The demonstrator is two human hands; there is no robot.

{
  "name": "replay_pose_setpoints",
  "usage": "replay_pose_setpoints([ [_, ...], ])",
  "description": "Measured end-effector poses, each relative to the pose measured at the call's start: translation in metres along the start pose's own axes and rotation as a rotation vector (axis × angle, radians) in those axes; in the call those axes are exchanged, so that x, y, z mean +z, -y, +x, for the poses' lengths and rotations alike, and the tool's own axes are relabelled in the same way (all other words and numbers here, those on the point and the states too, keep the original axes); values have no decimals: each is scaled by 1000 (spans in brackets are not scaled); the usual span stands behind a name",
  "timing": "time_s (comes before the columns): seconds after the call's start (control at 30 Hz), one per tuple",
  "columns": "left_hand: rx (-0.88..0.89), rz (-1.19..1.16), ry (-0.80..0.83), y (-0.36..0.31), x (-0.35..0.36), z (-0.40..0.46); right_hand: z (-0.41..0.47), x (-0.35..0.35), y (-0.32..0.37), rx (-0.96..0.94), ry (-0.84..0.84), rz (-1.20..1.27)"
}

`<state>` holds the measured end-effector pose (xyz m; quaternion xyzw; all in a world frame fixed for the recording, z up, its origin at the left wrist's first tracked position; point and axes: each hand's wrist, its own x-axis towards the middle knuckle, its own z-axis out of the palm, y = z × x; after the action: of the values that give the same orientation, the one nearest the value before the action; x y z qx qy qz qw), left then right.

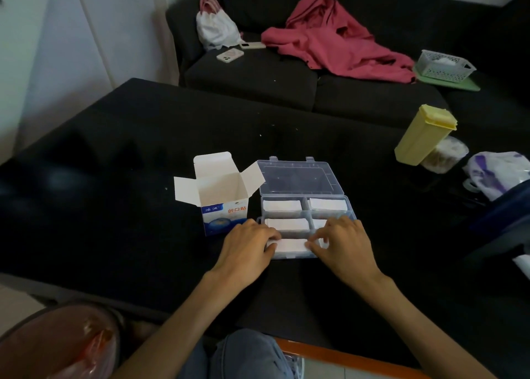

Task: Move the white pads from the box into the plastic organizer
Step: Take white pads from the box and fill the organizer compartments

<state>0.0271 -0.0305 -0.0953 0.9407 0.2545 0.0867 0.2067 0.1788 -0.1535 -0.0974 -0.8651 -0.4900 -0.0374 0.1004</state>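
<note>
A clear plastic organizer lies open on the black table, its lid folded back. White pads fill several compartments. An open white and blue box stands just left of it, flaps up; no pads show inside it. My left hand and my right hand are both at the organizer's near edge, fingertips on the two ends of a stack of white pads in the front left compartment. My right hand covers the front right compartments.
A yellow container and a clear jar stand at the right, with a plastic bag beyond. Behind the table a dark sofa holds a pink garment, a white bag, phones and a white basket.
</note>
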Motion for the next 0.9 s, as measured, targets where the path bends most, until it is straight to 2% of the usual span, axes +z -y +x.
replay_pose_setpoints([
  [0.3,7,-22,-28,1,-4,0,5,-12,7,-114,93,-9],
  [0.37,22,-39,-137,4,-14,-7,8,-20,9,-104,70,47],
  [0.47,1,-127,-394,20,-36,-35,20,-41,20,-106,49,171],
  [0.57,-227,-246,-615,53,-52,-64,32,-63,40,-147,32,258],
  [0.63,-410,-302,-559,80,-56,-69,42,-71,63,-214,32,296],
  [0.7,-521,-384,-336,105,-57,-56,54,-73,87,-276,9,309],
  [0.8,-421,-565,-140,117,-61,-32,71,-62,117,-359,30,278],
  [0.9,-275,-758,-90,104,-61,-13,76,-52,126,-364,111,246],
])
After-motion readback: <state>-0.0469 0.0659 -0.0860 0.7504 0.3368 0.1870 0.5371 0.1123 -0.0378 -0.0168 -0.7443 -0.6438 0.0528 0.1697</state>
